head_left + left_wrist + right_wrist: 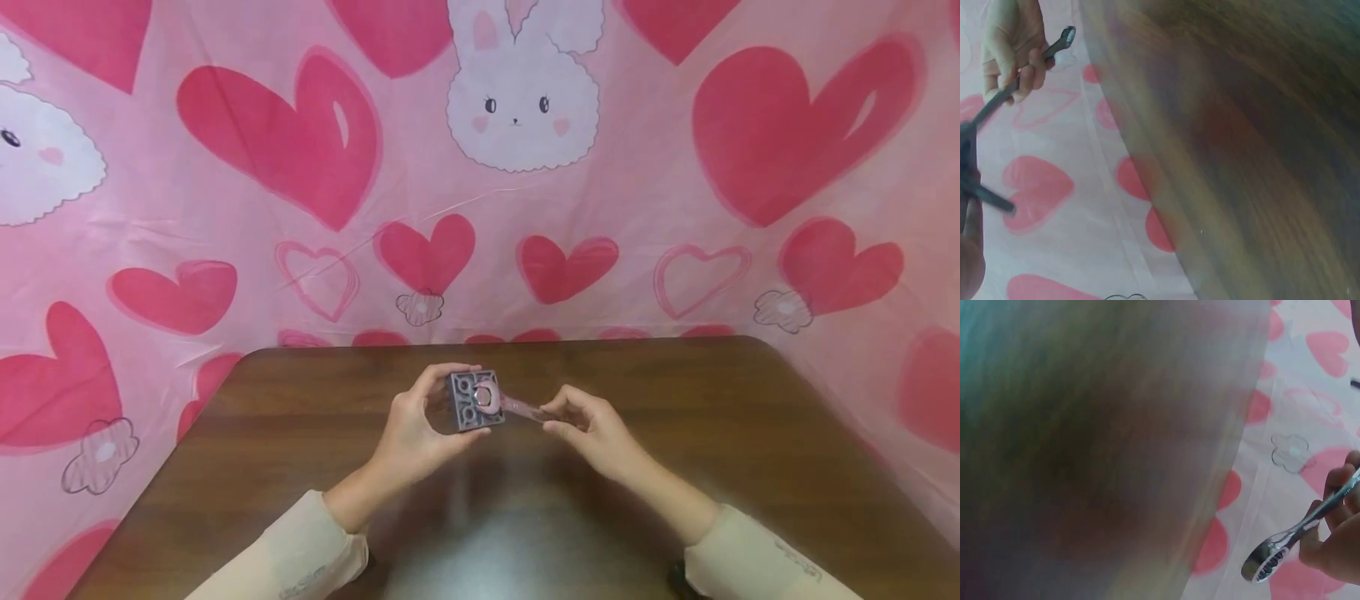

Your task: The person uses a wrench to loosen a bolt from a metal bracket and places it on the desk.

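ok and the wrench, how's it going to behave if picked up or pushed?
Probably stiff: the wrench runs straight from the right hand to the grey block without sagging. Maybe a bit slippery, given the metallic shine in the right wrist view. Unlikely to roll far, since its heads are wider than the shank.

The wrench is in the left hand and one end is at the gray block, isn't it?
Wrong hand: the head view shows the wrench in the person's right hand. One end is at the gray block, as you said.
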`<state>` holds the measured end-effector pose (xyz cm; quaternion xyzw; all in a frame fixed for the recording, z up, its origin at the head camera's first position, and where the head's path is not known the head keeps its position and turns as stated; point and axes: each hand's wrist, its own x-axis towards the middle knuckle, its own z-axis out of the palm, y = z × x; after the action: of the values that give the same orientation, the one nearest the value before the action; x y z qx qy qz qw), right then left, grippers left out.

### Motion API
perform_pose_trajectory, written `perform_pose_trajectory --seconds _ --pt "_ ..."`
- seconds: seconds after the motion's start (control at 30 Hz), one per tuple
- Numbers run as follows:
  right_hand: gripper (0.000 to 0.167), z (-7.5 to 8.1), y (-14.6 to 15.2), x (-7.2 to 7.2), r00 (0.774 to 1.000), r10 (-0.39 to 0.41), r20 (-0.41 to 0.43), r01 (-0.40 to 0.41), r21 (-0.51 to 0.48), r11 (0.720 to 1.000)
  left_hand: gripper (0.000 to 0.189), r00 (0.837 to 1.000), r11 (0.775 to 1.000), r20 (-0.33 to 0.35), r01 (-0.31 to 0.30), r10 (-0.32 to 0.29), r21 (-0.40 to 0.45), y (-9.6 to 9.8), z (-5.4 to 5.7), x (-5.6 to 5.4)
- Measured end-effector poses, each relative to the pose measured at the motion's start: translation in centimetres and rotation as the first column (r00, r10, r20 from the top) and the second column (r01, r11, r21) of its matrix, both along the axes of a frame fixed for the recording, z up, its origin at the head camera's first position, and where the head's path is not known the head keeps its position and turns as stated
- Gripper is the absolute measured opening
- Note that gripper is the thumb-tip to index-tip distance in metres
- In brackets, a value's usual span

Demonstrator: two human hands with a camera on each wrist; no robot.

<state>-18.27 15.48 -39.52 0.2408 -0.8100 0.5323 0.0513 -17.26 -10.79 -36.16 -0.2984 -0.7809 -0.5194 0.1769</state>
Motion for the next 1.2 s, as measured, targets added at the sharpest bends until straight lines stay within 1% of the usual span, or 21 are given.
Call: perform_pose_trajectory --seconds 0.03,0.1,0.13,0.2,0.27,0.37,0.47,0.57,0.67,0.73,0.77,0.8,0.83,0.87,0.93,1.0,1.07,1.13,1.2 --pt "0.012 0.1 0.2 -0.1 1.0 0.009 0.0 -0.009 0.015 1.0 0.075 0.999 0.999 0.002 0.033 -0.033 -0.018 -0.2 0.0 0.1" --pt "0.013 0.4 0.5 -0.3 0.999 0.032 -0.001 -0.032 0.051 0.998 0.074 0.994 0.993 0.027 0.104 -0.102 -0.052 -0.6 0.1 0.2" --pt "0.013 0.5 0.7 -0.4 0.999 0.046 -0.002 -0.046 0.066 0.997 0.074 0.989 0.988 0.044 0.141 -0.138 -0.068 -0.7 0.2 0.3" --pt "0.012 0.6 1.1 -0.8 0.995 0.102 -0.017 -0.1 0.081 0.992 0.072 0.971 0.97 0.095 0.228 -0.22 -0.082 -1.1 0.3 0.4" --pt "0.012 0.8 1.5 -1.3 0.987 0.155 -0.035 -0.15 0.104 0.983 0.07 0.939 0.943 0.165 0.319 -0.301 -0.091 -1.3 0.5 0.5" --pt "0.013 1.0 1.9 -1.9 0.97 0.238 -0.049 -0.229 0.142 0.963 0.067 0.877 0.894 0.273 0.436 -0.396 -0.104 -1.5 0.6 0.4" --pt "0.015 1.5 2.0 -2.2 0.958 0.281 -0.052 -0.265 0.203 0.943 0.067 0.827 0.851 0.366 0.505 -0.427 -0.146 -1.6 0.7 0.3" --pt "0.015 1.9 2.1 -2.5 0.956 0.283 -0.078 -0.251 0.284 0.925 0.066 0.787 0.807 0.427 0.56 -0.445 -0.19 -1.4 0.7 0.1" --pt "0.017 2.3 2.1 -2.6 0.954 0.287 -0.092 -0.241 0.339 0.909 0.064 0.75 0.762 0.45 0.615 -0.484 -0.205 -1.3 0.5 0.1" --pt "0.017 2.5 2.1 -2.7 0.951 0.299 -0.079 -0.255 0.345 0.903 0.063 0.734 0.745 0.451 0.637 -0.508 -0.199 -1.2 0.3 0.1" --pt "0.017 2.5 2.2 -2.8 0.951 0.3 -0.073 -0.258 0.346 0.902 0.063 0.729 0.743 0.453 0.641 -0.512 -0.192 -1.2 0.3 0.1" --pt "0.018 2.6 2.3 -2.8 0.953 0.295 -0.069 -0.255 0.343 0.904 0.064 0.729 0.745 0.452 0.641 -0.514 -0.186 -1.2 0.2 0.1" --pt "0.019 2.6 2.5 -2.9 0.957 0.282 -0.068 -0.243 0.34 0.908 0.064 0.735 0.753 0.449 0.632 -0.508 -0.184 -1.2 0.2 0.1" --pt "0.02 2.7 2.7 -3.0 0.963 0.261 -0.07 -0.223 0.338 0.914 0.065 0.744 0.765 0.449 0.618 -0.495 -0.182 -1.2 0.3 0.1" --pt "0.022 2.6 3.3 -3.1 0.974 0.211 -0.079 -0.175 0.322 0.93 0.066 0.77 0.797 0.445 0.577 -0.457 -0.178 -1.4 0.3 0.1" --pt "0.022 2.5 3.8 -3.2 0.985 0.158 -0.066 -0.133 0.287 0.949 0.068 0.804 0.837 0.43 0.52 -0.41 -0.173 -1.5 0.4 0.0" --pt "0.02 2.3 4.2 -3.1 0.993 0.112 -0.027 -0.102 0.24 0.965 0.069 0.84 0.878 0.403 0.453 -0.363 -0.153 -1.6 0.4 0.0" --pt "0.018 2.0 4.4 -2.9 0.996 0.084 0.021 -0.087 0.179 0.98 0.07 0.876 0.916 0.36 0.383 -0.32 -0.118 -1.7 0.2 0.0" --pt "0.015 1.6 4.2 -2.5 0.995 0.069 0.066 -0.077 0.118 0.99 0.07 0.914 0.949 0.304 0.305 -0.267 -0.082 -1.6 0.1 -0.1"
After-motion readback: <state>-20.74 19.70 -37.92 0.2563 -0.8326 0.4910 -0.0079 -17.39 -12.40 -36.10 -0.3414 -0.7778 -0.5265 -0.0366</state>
